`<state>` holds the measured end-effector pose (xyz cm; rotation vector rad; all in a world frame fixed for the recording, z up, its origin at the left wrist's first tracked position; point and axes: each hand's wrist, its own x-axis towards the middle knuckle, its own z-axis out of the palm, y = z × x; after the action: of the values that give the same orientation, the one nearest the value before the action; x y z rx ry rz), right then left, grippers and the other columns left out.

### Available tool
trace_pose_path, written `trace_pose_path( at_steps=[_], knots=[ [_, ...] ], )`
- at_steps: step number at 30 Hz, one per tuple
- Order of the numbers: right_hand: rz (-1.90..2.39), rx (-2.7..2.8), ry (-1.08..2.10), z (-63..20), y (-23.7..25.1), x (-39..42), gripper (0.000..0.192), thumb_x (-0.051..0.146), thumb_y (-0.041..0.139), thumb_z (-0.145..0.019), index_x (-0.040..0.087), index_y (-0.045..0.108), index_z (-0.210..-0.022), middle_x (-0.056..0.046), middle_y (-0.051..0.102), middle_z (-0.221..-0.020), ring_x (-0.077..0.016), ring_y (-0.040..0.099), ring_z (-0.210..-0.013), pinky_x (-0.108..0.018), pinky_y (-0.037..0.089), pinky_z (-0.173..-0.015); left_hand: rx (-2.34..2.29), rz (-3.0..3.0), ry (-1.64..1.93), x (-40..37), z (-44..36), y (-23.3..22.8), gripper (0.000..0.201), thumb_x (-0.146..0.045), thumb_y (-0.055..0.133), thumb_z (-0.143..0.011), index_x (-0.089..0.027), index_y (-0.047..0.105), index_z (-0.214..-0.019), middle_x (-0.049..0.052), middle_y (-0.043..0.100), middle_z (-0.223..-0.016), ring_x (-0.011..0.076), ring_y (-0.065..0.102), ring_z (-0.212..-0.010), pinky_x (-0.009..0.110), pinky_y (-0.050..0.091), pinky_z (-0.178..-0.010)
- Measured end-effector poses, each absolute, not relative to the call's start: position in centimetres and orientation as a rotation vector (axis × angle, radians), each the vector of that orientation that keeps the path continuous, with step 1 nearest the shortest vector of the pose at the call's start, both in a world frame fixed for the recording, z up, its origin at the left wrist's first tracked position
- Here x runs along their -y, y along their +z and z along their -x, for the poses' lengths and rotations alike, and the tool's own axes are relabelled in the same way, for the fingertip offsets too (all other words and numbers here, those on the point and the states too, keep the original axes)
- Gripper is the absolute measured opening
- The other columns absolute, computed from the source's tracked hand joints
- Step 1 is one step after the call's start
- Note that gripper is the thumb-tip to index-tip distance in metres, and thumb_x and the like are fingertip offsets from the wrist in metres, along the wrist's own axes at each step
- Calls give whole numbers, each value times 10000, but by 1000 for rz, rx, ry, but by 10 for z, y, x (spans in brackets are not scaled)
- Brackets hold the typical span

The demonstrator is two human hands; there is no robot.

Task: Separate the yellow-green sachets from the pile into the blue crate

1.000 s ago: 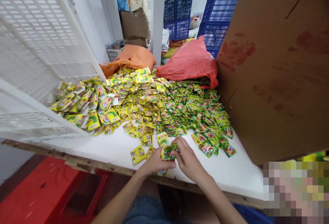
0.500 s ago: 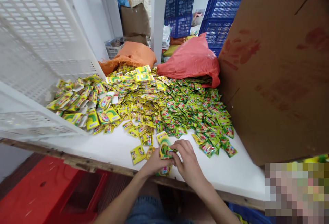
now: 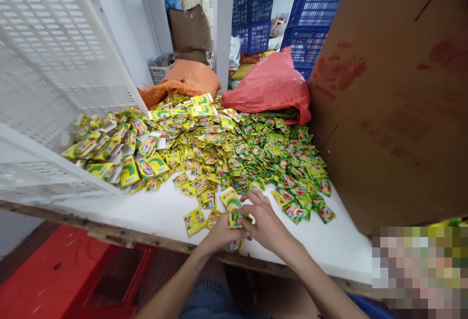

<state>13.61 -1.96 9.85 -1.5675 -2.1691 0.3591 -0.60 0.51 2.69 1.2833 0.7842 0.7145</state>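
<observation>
A wide heap of small yellow and green sachets (image 3: 234, 148) covers the white table (image 3: 161, 211). Near the table's front edge my left hand (image 3: 221, 233) grips a small stack of sachets (image 3: 234, 219), some hanging below its fingers. My right hand (image 3: 265, 224) meets it from the right, fingers pinching the top of the same stack. A few loose yellow sachets (image 3: 194, 220) lie just left of my hands, and green ones (image 3: 296, 209) lie to the right.
A white slatted crate (image 3: 54, 75) leans at the left. A big cardboard box (image 3: 395, 99) walls off the right. Orange sack (image 3: 190, 77) and red bag (image 3: 270, 87) sit behind the heap, blue crates (image 3: 310, 16) farther back. A red stool (image 3: 69, 275) stands below the table.
Both hands have shifted slightly up and left on the table while keeping hold of the stack. The view tilted a little.
</observation>
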Motion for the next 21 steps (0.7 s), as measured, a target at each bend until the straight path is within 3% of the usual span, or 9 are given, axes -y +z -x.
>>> trace_pose_path(
  at_steps=[7,12,16,21],
  knots=[
    [1553,2144,568,-135,87,28,269,334,530,-833,227,676,-634,-51,567,-1089,-237,403,-1115,-377,332,-854,-708,-1357,737,-8,6,18,365,-160,670,-597,-126,638,-959,40,682,-851,210,592,-805,279,458,-746],
    [1563,1966,676,-130,67,41,201,348,536,-823,224,683,-766,-71,574,-1043,-243,458,-1071,-368,363,-854,-732,-1367,715,-10,7,15,444,-240,673,-623,-116,597,-1043,48,674,-919,213,586,-838,308,458,-786],
    [1467,1618,757,-125,42,61,215,318,463,-862,220,651,-894,-77,531,-1143,-226,490,-1070,-333,402,-867,-676,-1371,636,-7,4,24,394,-318,676,-660,-128,616,-999,43,676,-877,206,593,-834,313,453,-811],
    [1395,1226,722,-127,22,82,368,289,505,-843,241,437,-1201,-83,467,-1244,-210,462,-1129,-341,404,-922,-605,-1283,626,-5,1,22,492,-425,676,-673,-138,559,-1054,72,660,-903,205,604,-850,303,459,-790]
  ],
)
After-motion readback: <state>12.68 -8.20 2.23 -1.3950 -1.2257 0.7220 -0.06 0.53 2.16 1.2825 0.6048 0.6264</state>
